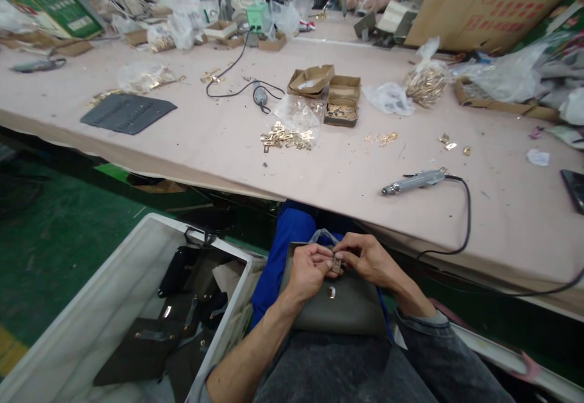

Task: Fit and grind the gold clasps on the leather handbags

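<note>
A grey-green leather handbag (340, 311) lies on my lap, below the table's edge. My left hand (308, 269) and my right hand (367, 258) meet over its upper flap, fingers pinched together on a small metal clasp (336, 263). A second metal fitting (332, 293) shows on the bag's front. A grey electric screwdriver (413, 181) with a black cord lies on the table just above my hands.
A white plastic bin (86, 324) with dark bags stands at my left. On the pink table (191, 141) lie a pile of gold fittings (286, 137), small cardboard boxes (341, 100), plastic bags of hardware (426, 80) and a dark mat (128, 112). Another person sits at the far side.
</note>
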